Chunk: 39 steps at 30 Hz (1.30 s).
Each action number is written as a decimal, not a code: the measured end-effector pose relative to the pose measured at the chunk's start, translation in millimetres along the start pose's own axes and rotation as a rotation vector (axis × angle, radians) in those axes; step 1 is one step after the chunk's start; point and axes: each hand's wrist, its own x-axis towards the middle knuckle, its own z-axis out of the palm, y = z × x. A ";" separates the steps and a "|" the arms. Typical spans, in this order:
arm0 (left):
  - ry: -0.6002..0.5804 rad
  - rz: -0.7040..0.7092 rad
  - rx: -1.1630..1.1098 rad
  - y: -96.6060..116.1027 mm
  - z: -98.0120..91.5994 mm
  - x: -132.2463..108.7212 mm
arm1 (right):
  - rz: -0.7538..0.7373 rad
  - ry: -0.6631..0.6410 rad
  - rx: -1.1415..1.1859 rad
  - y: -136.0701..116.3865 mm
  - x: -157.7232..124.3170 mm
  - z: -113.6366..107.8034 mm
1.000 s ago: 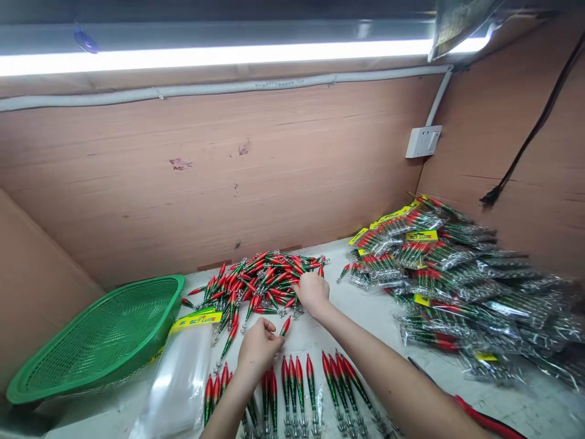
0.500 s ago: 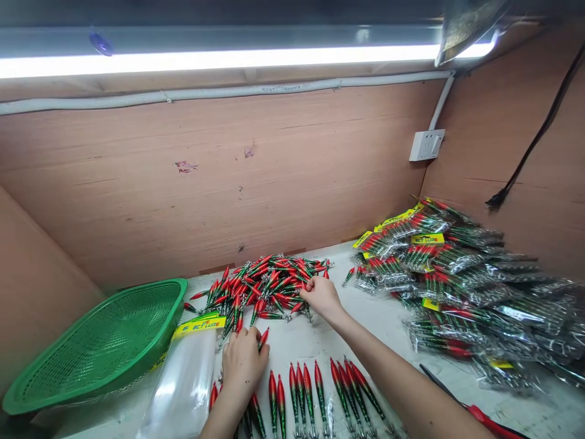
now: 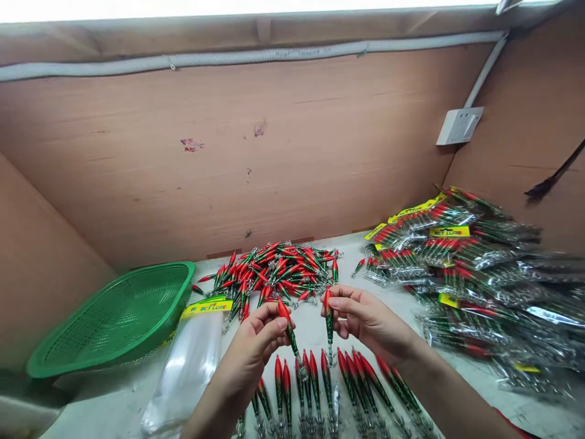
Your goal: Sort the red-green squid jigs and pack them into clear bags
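My left hand (image 3: pixel 256 341) pinches a red-and-green fishing lure (image 3: pixel 287 326), nose up, above the white bench. My right hand (image 3: pixel 365 320) holds a second lure (image 3: pixel 328 320) upright, a little to the right of the first. Behind both hands lies a loose heap of the same lures (image 3: pixel 276 274). Below my hands, a row of lures (image 3: pixel 329 384) lies side by side near the front edge, noses pointing away from me.
A green mesh basket (image 3: pixel 114 317) leans at the left. A stack of clear bags with a yellow header (image 3: pixel 192 360) lies beside it. Bagged lures (image 3: pixel 475 274) are piled at the right. Brown board walls close in the bench; a wall socket (image 3: pixel 458 125) sits at the right corner.
Both hands have come back from the heap and lifted, each now holding a lure upright. The view has tilted down, so the lamp has left the picture.
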 end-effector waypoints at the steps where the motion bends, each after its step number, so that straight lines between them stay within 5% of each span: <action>1: -0.005 -0.010 -0.022 1.3 3.4 -2.2 | 0.024 -0.025 0.026 0.8 -0.9 1.4; 18: 0.019 -0.037 0.030 2.3 12.1 -8.0 | 0.100 -0.075 0.112 11.9 -4.4 10.1; 22: 0.020 -0.064 0.249 4.8 -0.1 -6.1 | 0.095 -0.054 0.127 11.7 -1.9 7.4; 28: 0.159 -0.183 0.921 -1.0 -32.3 9.7 | 0.086 0.061 0.130 -0.8 -3.8 5.0; 39: 0.122 -0.365 0.913 -20.7 -39.1 20.6 | 0.079 0.082 0.094 -4.8 -5.3 5.2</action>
